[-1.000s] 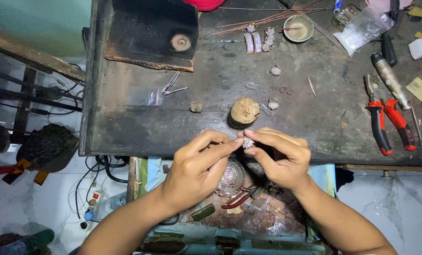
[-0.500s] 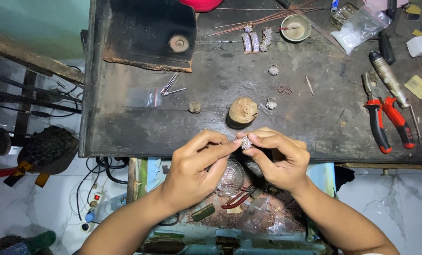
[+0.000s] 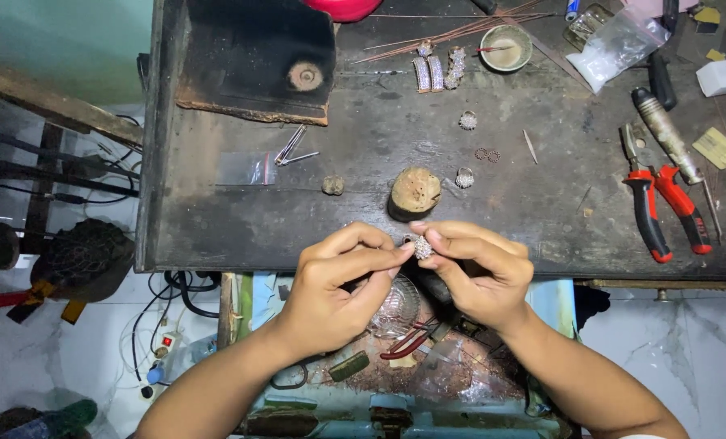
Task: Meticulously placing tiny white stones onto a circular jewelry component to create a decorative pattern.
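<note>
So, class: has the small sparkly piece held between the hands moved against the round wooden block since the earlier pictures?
No. The sparkly piece sits just below the wooden block, as before.

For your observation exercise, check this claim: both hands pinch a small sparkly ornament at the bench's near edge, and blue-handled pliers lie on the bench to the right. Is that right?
Not quite. The pliers have red handles, not blue, as the head view shows. The rest holds: the left hand and right hand pinch the ornament at the near edge of the bench.

A small silvery, stone-studded jewellery piece (image 3: 421,246) is sitting pinched between the fingertips of the left hand (image 3: 330,289) and right hand (image 3: 481,272), just over the dark workbench's (image 3: 363,219) near edge
</note>
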